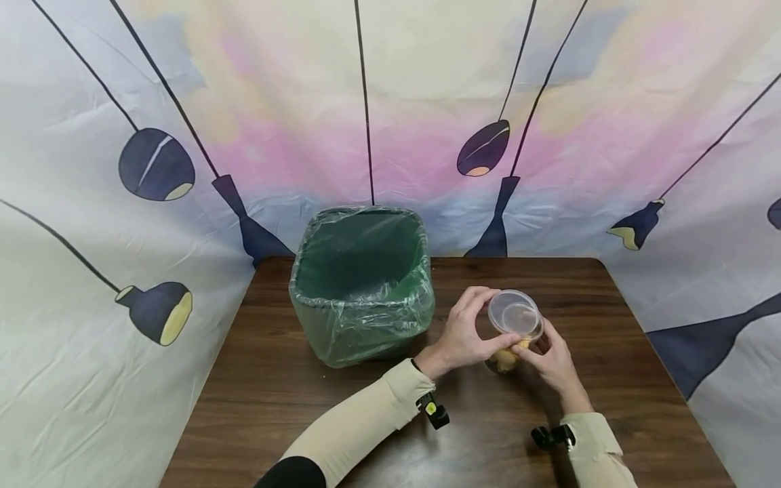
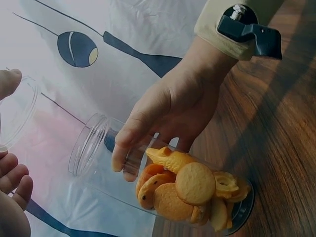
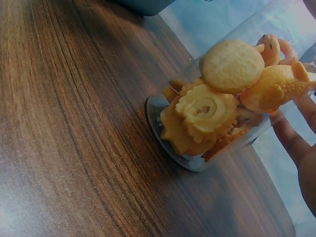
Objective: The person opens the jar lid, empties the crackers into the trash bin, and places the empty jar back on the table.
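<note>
A clear plastic jar [image 1: 505, 360] of round biscuits [image 2: 195, 183] stands tilted on the wooden table [image 1: 293, 393], to the right of the bin. My right hand [image 1: 540, 354] grips the jar's side, fingers wrapped round it [image 2: 129, 157]. The jar's mouth [image 2: 88, 144] is uncovered. My left hand [image 1: 491, 322] holds the clear round lid [image 1: 515, 314] just above the jar, pinched by thumb and fingers at its rim. In the left wrist view the lid [image 2: 22, 106] is apart from the mouth. The right wrist view shows the biscuits [image 3: 217, 108] piled against the jar's base [image 3: 195, 160].
A green bin [image 1: 363, 285] lined with a clear plastic bag stands at the table's back middle, left of the hands. A printed cloth backdrop [image 1: 390, 102] closes in the back and both sides. Bare wood lies in front of and left of the bin.
</note>
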